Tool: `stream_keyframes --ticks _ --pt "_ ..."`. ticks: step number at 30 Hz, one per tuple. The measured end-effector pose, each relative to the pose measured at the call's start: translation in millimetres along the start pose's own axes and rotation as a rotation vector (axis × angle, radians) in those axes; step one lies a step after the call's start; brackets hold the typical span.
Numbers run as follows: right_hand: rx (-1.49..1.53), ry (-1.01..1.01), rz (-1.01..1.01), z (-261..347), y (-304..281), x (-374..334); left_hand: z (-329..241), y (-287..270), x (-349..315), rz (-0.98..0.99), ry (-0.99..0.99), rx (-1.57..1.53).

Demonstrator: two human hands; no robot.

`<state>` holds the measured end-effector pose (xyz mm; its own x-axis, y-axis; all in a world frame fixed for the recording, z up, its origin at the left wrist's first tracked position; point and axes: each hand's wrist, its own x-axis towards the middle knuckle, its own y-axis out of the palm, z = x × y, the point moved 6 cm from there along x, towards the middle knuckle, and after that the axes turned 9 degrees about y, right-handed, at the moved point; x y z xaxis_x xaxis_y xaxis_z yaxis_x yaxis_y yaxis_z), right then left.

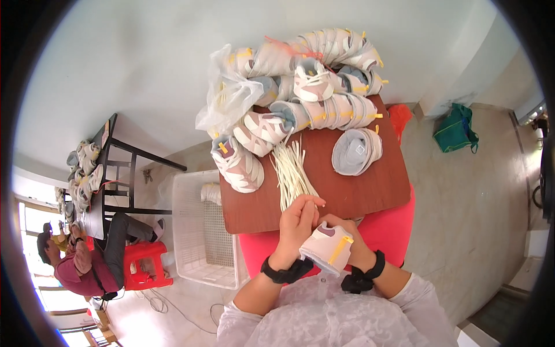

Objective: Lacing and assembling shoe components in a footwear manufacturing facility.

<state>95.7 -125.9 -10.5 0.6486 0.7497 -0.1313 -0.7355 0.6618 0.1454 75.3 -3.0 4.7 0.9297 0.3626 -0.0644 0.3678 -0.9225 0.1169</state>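
Observation:
My right hand [354,246] holds a small white and pink shoe upper [327,246] with a yellow tag, close to my chest. My left hand [296,222] pinches a thin white lace at the near end of a bundle of white laces [292,170] that lies on the brown table [370,185]. Both wrists wear black bands. A heap of similar shoe uppers [312,87] fills the far side of the table, and one stack of grey soles-up uppers [355,151] lies apart to the right.
A crumpled clear plastic bag [228,95] sits at the heap's left. A white plastic crate [205,228] stands on the floor left of the table. Farther left a seated person [87,266] on a red stool works at a black table with more shoes. A green bag [457,130] lies far right.

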Motion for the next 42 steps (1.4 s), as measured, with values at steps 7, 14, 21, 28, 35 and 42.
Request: stream_keyframes --ticks 7,14,21,28,35,42 --pt "-0.208 -0.096 0.339 39 13 -15 -40 7 -34 0.095 0.243 0.115" --pt "-0.068 0.176 0.815 18 37 -35 -50 16 -73 0.172 0.522 0.193" --pt "-0.248 0.175 0.713 19 33 -20 -48 -14 -53 0.006 0.324 0.166" --pt "-0.912 -0.009 -0.265 45 -40 12 -88 -3 -13 0.305 0.525 0.566" --pt "-0.487 0.116 -0.048 46 -42 9 -60 6 -21 0.436 0.408 0.886" --pt "-0.367 0.163 0.057 34 -37 7 -46 4 -15 0.359 0.352 0.743"
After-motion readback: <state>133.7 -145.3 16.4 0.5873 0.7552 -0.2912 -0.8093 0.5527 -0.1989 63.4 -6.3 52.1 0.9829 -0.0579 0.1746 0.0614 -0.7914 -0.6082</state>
